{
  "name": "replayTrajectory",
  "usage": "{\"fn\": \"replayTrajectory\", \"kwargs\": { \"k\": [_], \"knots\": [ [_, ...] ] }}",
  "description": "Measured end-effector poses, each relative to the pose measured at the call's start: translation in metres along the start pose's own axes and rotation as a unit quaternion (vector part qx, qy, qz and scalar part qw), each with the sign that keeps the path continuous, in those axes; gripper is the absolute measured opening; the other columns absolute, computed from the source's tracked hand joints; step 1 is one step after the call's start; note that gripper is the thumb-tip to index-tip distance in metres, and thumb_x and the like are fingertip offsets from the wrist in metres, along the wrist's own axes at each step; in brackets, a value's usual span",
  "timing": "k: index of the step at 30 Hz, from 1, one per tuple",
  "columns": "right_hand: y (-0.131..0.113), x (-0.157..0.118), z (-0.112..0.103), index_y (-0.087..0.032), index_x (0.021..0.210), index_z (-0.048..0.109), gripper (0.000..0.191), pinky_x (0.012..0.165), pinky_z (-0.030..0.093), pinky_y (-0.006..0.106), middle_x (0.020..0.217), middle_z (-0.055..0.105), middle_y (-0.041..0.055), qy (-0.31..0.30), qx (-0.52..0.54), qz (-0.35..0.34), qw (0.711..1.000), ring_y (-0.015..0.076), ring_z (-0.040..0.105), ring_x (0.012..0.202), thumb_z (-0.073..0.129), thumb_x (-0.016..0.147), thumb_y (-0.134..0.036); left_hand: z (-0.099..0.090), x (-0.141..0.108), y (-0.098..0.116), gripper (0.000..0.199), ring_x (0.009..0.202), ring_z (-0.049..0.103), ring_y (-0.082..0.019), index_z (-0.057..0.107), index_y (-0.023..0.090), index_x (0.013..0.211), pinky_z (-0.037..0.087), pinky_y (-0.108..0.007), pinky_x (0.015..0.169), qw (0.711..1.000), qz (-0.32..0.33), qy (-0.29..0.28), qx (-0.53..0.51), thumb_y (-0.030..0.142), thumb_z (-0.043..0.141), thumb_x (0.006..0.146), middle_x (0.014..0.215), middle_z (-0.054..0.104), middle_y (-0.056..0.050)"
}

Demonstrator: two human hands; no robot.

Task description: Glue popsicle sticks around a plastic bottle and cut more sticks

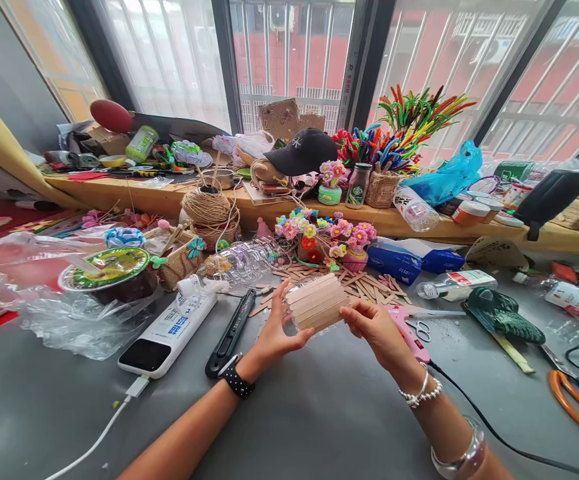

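Observation:
A clear plastic piece covered with a row of pale wooden craft sticks (318, 303) is held up over the grey table. My left hand (278, 328) grips it from the left, thumb at the lower edge and fingers at the upper left. At its right edge, the fingers of my right hand (369, 325) pinch the end of a stick. Loose wooden sticks (372, 288) are heaped just behind. A pink glue gun (405, 331) lies to the right, partly behind my right hand, near small scissors (421, 331).
A black cutter (230, 333) and white power bank (169, 337) lie left. Orange-handled scissors (577, 400) and a dark green mesh item (504, 317) are at the right. Twine (209, 208), plastic bottles and flowers (337, 237) stand behind. The glue gun's cable (494, 430) crosses the right front.

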State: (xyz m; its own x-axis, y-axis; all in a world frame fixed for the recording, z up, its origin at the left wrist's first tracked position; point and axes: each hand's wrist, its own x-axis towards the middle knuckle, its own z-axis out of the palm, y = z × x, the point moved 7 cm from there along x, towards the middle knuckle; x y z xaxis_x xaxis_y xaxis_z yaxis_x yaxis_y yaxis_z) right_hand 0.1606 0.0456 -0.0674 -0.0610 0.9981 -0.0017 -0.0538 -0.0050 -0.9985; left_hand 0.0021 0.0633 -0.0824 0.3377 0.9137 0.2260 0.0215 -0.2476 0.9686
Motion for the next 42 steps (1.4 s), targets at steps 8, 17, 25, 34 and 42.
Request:
{"fn": "replayTrajectory", "kwargs": {
  "k": [8, 17, 25, 34, 42],
  "knots": [
    [-0.007, 0.001, -0.007, -0.018, 0.059, 0.049, 0.023, 0.047, 0.030, 0.022, 0.053, 0.047, -0.0052, 0.024, 0.011, -0.020, 0.999, 0.0070, 0.039, 0.047, 0.061, 0.063, -0.038, -0.002, 0.002, -0.008, 0.088, 0.114, 0.033, -0.028, 0.002, 0.027, 0.130, 0.029, -0.042, 0.092, 0.996, -0.033, -0.014, -0.077, 0.049, 0.056, 0.064, 0.130, 0.024, -0.011],
    [-0.004, 0.000, -0.007, -0.017, 0.059, 0.048, 0.026, 0.047, 0.032, 0.022, 0.054, 0.048, -0.0040, 0.027, 0.024, -0.014, 0.999, 0.0070, 0.040, 0.047, 0.061, 0.063, -0.040, -0.001, 0.002, -0.002, 0.083, 0.120, 0.024, -0.026, 0.002, 0.027, 0.129, 0.026, -0.040, 0.095, 0.995, -0.021, -0.021, -0.100, 0.050, 0.052, 0.068, 0.134, 0.016, -0.010],
    [-0.001, 0.001, -0.009, -0.017, 0.061, 0.051, 0.025, 0.049, 0.036, 0.022, 0.056, 0.050, -0.0035, 0.038, 0.034, -0.004, 0.999, 0.0076, 0.045, 0.050, 0.063, 0.061, -0.038, 0.002, 0.000, -0.010, 0.088, 0.121, 0.021, -0.028, -0.001, 0.031, 0.129, 0.024, -0.044, 0.095, 0.996, -0.039, -0.030, -0.076, 0.048, 0.057, 0.065, 0.136, 0.007, -0.009],
    [0.003, 0.001, -0.008, -0.017, 0.063, 0.052, 0.023, 0.050, 0.037, 0.022, 0.056, 0.051, -0.0033, 0.049, 0.038, 0.004, 0.998, 0.0079, 0.047, 0.051, 0.063, 0.062, -0.036, 0.001, -0.001, -0.006, 0.095, 0.120, 0.024, -0.026, -0.004, 0.029, 0.129, 0.024, -0.044, 0.096, 0.999, -0.015, -0.028, -0.014, 0.035, 0.064, 0.063, 0.132, 0.019, -0.011],
    [0.003, 0.001, -0.006, -0.016, 0.060, 0.050, 0.020, 0.047, 0.032, 0.021, 0.054, 0.049, -0.0042, 0.040, 0.035, -0.017, 0.998, 0.0055, 0.040, 0.047, 0.060, 0.066, -0.033, 0.000, -0.001, -0.005, 0.091, 0.121, 0.021, -0.025, -0.004, 0.030, 0.129, 0.024, -0.041, 0.097, 1.000, -0.004, -0.023, -0.003, 0.034, 0.062, 0.066, 0.135, 0.010, -0.009]
  ]
}}
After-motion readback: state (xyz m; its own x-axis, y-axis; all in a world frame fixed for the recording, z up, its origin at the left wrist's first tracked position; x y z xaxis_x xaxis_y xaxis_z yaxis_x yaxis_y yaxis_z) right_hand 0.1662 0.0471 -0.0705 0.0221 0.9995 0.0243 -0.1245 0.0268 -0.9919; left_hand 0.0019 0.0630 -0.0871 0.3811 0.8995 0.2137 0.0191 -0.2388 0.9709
